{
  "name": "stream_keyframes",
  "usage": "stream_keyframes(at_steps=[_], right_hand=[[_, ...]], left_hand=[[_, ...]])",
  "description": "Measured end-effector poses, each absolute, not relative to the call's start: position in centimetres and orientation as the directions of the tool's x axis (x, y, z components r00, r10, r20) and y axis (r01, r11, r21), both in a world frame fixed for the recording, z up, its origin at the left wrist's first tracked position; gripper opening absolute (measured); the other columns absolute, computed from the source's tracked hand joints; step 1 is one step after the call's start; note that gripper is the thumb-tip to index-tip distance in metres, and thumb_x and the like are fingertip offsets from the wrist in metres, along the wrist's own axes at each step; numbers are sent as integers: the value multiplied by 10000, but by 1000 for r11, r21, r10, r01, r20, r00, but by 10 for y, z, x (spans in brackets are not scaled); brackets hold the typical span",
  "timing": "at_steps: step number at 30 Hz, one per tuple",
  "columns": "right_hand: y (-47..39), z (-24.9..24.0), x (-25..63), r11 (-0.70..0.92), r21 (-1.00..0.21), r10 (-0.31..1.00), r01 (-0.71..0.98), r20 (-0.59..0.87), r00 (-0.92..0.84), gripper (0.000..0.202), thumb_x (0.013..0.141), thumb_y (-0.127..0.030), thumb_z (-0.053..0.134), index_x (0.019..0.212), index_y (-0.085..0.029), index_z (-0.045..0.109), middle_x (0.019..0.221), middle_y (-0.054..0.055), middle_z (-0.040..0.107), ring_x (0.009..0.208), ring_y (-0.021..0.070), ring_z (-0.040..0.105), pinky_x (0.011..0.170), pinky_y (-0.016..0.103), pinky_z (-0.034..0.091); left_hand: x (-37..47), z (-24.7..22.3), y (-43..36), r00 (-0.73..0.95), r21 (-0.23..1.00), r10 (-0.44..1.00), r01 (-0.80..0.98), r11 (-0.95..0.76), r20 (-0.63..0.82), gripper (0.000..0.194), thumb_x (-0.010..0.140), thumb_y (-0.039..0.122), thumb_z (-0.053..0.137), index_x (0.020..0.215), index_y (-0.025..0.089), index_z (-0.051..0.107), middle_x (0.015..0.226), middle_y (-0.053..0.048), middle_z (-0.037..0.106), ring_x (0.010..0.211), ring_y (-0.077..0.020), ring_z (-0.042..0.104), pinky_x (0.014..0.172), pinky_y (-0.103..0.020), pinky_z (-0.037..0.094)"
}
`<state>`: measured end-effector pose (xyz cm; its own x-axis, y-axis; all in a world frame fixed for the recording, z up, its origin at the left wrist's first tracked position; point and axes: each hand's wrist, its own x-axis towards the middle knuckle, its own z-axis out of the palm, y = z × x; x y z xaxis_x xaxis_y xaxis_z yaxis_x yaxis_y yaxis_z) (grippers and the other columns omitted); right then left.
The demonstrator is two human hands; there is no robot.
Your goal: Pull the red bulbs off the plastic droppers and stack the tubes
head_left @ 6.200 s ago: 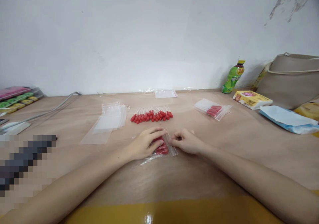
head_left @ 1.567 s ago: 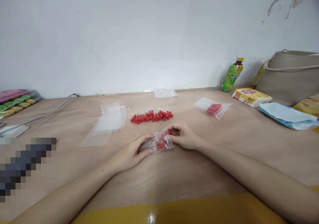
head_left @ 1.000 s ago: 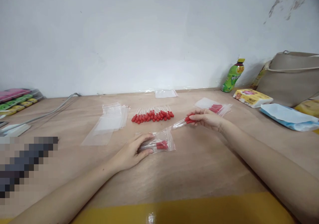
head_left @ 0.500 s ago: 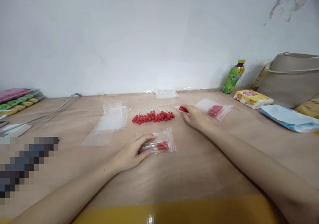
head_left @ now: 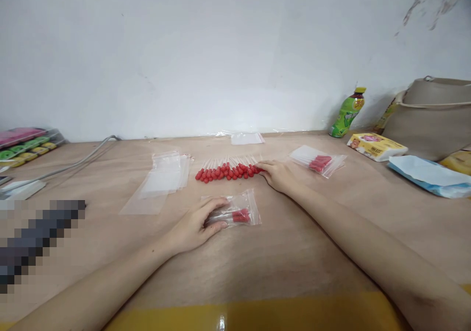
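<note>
Tabletop (head_left: 294, 257), right hand (head_left: 279, 176) now touching red-tipped sticks (head_left: 225, 170)

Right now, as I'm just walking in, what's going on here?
A person's left hand rests on a clear bag with a few red-tipped sticks inside. The right hand is at the right end of a row of loose sticks. Another bag with sticks in it lies off to the right, and flat bags lie to the left.
</note>
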<state>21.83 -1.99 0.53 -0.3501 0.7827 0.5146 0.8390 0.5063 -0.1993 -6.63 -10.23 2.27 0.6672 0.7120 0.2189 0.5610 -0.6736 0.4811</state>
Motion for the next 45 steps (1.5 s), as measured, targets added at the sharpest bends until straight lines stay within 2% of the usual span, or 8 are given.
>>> stream_keyframes(at_steps=[11, 19, 23, 26, 29, 33, 37, 45], right_hand=[[-28, -2, 222, 504, -592, 850, 628, 469, -240, 278, 796, -223, 544, 1061, -239, 628, 1066, 16, 655, 961, 195, 609, 880, 356, 464], [-24, 0, 216, 457, -620, 858, 638, 497, -131, 271, 797, -307, 563, 1043, -225, 643, 1071, 44, 653, 998, 221, 598, 915, 390, 440], [-22, 0, 216, 465, -603, 865, 648, 467, -187, 305, 752, -319, 617, 1037, -213, 642, 1024, 51, 668, 938, 220, 614, 862, 375, 465], [-27, 1, 215, 464, -582, 828, 668, 552, -95, 393, 722, -354, 647, 1074, -182, 610, 1060, 81, 644, 988, 225, 583, 888, 373, 442], [-41, 2, 210, 507, -564, 745, 652, 667, -3, 257, 769, -346, 588, 946, -164, 631, 911, 78, 657, 864, 197, 596, 813, 345, 458], [-74, 1, 201, 625, -543, 748, 561, 622, -232, 133, 787, -279, 556, 748, -175, 627, 715, 32, 607, 697, 150, 563, 677, 291, 451], [-98, 6, 192, 727, -516, 685, 452, 584, -435, 100, 769, -264, 597, 770, -192, 666, 729, 28, 576, 726, 141, 532, 694, 282, 427], [-103, 23, 176, 595, -706, 724, 383, 265, -636, 216, 709, -332, 675, 865, -182, 669, 873, 19, 621, 804, 141, 558, 725, 257, 430]], left_hand=[[-67, 22, -102, 662, 494, 717, 559, -666, 219, 395, 857, 354, 490, 1234, 270, 410, 1266, -48, 497, 1145, -209, 482, 957, -400, 408], [-66, 25, -103, 662, 493, 721, 567, -660, 203, 392, 857, 338, 488, 1234, 259, 413, 1262, -51, 504, 1137, -202, 493, 940, -380, 425], [-66, 24, -103, 657, 494, 729, 578, -650, 190, 398, 852, 343, 496, 1232, 260, 413, 1261, -40, 506, 1136, -195, 494, 942, -365, 426], [-66, 24, -103, 656, 491, 729, 578, -652, 196, 397, 852, 352, 497, 1230, 259, 416, 1260, -42, 506, 1136, -199, 493, 938, -366, 429], [-66, 23, -102, 657, 495, 727, 573, -654, 199, 397, 857, 359, 490, 1233, 260, 411, 1265, -45, 500, 1136, -201, 493, 942, -373, 427], [-65, 24, -103, 662, 503, 724, 567, -652, 192, 404, 853, 358, 493, 1236, 258, 411, 1260, -46, 504, 1131, -200, 496, 953, -372, 419], [-65, 26, -103, 667, 499, 722, 568, -654, 187, 427, 846, 375, 495, 1245, 254, 405, 1263, -64, 499, 1133, -220, 493, 942, -397, 425], [-66, 29, -104, 714, 480, 674, 531, -698, 190, 473, 830, 359, 518, 1267, 242, 380, 1294, -75, 457, 1184, -225, 440, 982, -405, 388]])
